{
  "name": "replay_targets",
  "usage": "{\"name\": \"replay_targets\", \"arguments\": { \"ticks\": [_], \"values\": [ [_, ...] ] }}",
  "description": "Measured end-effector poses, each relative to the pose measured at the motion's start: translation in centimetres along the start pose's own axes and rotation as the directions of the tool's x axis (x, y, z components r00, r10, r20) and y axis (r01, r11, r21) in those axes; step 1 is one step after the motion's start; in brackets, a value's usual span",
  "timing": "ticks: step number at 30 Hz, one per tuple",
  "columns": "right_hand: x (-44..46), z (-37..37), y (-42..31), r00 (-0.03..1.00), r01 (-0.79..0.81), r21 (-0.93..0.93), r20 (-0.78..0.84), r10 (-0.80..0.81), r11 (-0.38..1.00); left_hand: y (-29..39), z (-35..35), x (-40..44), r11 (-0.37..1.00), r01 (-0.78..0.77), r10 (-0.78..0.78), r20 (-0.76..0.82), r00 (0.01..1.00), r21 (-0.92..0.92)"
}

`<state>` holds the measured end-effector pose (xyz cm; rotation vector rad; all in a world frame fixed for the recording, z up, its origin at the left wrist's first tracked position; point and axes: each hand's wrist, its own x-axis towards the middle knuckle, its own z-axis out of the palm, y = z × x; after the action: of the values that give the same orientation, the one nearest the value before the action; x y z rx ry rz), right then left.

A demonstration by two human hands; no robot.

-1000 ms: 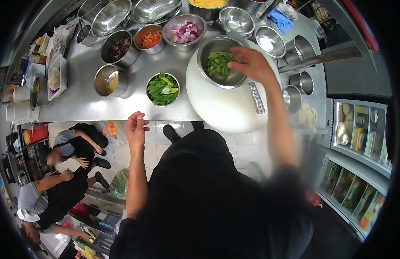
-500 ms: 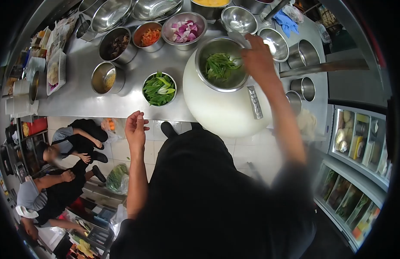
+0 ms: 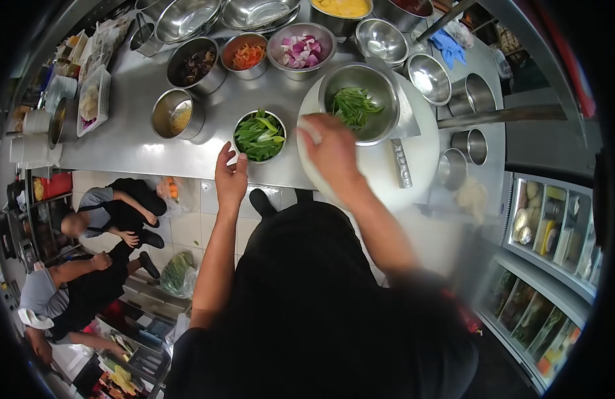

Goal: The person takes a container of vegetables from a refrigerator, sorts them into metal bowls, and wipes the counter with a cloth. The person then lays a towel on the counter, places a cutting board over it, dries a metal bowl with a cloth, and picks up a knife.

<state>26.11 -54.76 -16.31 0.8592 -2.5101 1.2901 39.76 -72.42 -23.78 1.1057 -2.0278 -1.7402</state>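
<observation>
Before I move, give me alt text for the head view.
The left hand is open close to a small bowl of greens, and the right hand beside a larger bowl of greens on a white board. A knife lies on the board by the larger bowl; an onion bowl and a carrot bowl stand farther back on the steel counter.

Short-sleeved top (image 3: 334, 332): worn in plain black
Right sleeve (image 3: 430, 299): black, blurred at the hem
Lower garment (image 3: 307, 233): black, rounded in front
Shoe (image 3: 263, 203): black, partly hidden
Forearms (image 3: 215, 266): uncovered
Left hand (image 3: 231, 178), right hand (image 3: 330, 149): ungloved
</observation>
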Motion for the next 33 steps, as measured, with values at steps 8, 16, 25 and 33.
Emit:
{"name": "replay_targets", "arguments": {
  "ticks": [8, 16, 25, 33],
  "values": [
    [2.6, -4.0, 7.7, 0.980, -0.182, -0.296, 0.027, 0.199, 0.938, -0.7, 0.2, -0.6, 0.993, -0.120, 0.120, 0.009, 0.993, 0.014],
    [2.0, -4.3, 4.1, 0.951, -0.309, 0.067, -0.009, 0.310, 0.949, 0.2, -0.9, 0.5, 0.932, -0.324, 0.330, -0.011, 0.944, 0.163],
    [1.5, 7.7, -1.0, 0.959, -0.195, 0.284, 0.258, 0.120, 0.939, -0.2, -0.8, 2.2, 0.920, -0.377, 0.376, 0.033, 0.926, 0.111],
    [1.5, 9.6, 1.3, 0.800, -0.507, 0.330, 0.524, 0.292, 0.796, 1.3, -1.9, 3.1, 0.887, -0.434, 0.436, 0.026, 0.900, 0.161]
  ]
}}
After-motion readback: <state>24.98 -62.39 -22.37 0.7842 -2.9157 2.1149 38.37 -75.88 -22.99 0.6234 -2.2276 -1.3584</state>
